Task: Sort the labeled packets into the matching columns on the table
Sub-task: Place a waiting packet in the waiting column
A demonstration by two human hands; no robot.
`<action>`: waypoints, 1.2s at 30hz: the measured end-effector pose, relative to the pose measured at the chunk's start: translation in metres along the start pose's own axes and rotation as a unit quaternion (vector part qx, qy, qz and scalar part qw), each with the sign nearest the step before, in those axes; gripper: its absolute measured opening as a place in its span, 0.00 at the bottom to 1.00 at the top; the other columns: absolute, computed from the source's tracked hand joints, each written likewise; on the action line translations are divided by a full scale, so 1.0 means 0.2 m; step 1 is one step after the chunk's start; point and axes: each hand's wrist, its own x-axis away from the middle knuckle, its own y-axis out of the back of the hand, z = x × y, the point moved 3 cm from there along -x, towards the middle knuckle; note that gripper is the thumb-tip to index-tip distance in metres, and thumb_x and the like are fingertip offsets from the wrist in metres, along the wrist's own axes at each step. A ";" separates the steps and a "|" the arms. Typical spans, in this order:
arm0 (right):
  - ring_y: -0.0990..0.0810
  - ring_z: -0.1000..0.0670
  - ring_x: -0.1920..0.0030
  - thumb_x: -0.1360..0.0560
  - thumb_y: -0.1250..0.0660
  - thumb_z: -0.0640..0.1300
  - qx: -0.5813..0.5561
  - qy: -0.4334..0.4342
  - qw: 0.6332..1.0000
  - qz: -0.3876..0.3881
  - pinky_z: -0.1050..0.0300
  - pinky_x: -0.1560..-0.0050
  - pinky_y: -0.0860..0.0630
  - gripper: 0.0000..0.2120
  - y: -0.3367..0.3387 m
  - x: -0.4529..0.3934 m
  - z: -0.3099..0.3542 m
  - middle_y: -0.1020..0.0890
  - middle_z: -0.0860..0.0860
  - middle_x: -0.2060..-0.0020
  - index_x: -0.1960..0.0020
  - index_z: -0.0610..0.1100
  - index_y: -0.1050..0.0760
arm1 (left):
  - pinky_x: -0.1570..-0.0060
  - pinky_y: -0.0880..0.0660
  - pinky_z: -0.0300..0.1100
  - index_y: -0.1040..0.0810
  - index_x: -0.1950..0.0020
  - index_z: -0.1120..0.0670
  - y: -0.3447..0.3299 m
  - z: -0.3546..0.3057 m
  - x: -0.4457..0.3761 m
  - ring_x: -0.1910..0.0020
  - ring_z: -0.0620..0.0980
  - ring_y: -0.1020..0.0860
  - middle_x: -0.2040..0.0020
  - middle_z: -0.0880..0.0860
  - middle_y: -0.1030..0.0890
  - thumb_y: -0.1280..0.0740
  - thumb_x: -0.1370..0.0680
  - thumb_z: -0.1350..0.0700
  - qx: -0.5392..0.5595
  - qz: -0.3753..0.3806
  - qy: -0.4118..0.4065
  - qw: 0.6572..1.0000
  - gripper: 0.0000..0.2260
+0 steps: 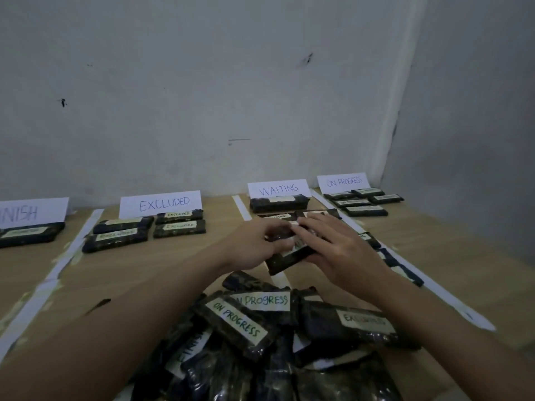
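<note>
Both hands meet over the WAITING column. My left hand (253,244) and my right hand (333,250) together grip a dark packet (285,260) with a white label mostly hidden by fingers. The packet hovers just above the wooden table (162,264). Paper signs stand against the wall: FINISH (31,212), EXCLUDED (160,203), WAITING (278,189), ON PROGRESS (343,182). A heap of unsorted packets (260,342) lies near me, with labels reading ON PROGRESS, EXCLUDED and FINISH.
White tape strips (69,253) divide the table into columns. Sorted packets lie under each sign: one under FINISH (29,234), several under EXCLUDED (150,230), several under ON PROGRESS (363,202), some under WAITING (279,203). More packets lie along the right strip (399,267).
</note>
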 end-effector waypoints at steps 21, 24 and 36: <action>0.40 0.50 0.31 0.23 0.39 0.44 -0.153 -0.107 0.930 0.317 0.54 0.31 0.39 0.25 -0.31 0.10 -0.25 0.39 0.50 0.32 0.27 0.48 0.40 | 0.37 0.36 0.40 0.39 0.28 0.51 -0.10 0.17 0.01 0.35 0.45 0.32 0.32 0.49 0.31 0.42 0.20 0.49 -0.123 -0.008 0.030 0.992 0.21; 0.43 0.51 0.30 0.23 0.39 0.44 -0.147 -0.100 0.935 0.307 0.56 0.29 0.42 0.27 -0.30 0.11 -0.24 0.40 0.51 0.30 0.26 0.48 0.43 | 0.39 0.35 0.39 0.38 0.28 0.51 -0.11 0.16 0.03 0.36 0.45 0.32 0.33 0.49 0.30 0.43 0.20 0.49 -0.124 -0.003 0.023 0.992 0.21; 0.32 0.55 0.34 0.22 0.41 0.43 -0.183 -0.036 0.965 0.185 0.67 0.35 0.38 0.18 0.09 0.28 -0.03 0.28 0.53 0.35 0.32 0.48 0.31 | 0.36 0.35 0.41 0.34 0.30 0.53 -0.17 0.02 0.10 0.36 0.47 0.31 0.34 0.50 0.28 0.42 0.20 0.52 -0.166 0.026 -0.049 0.985 0.18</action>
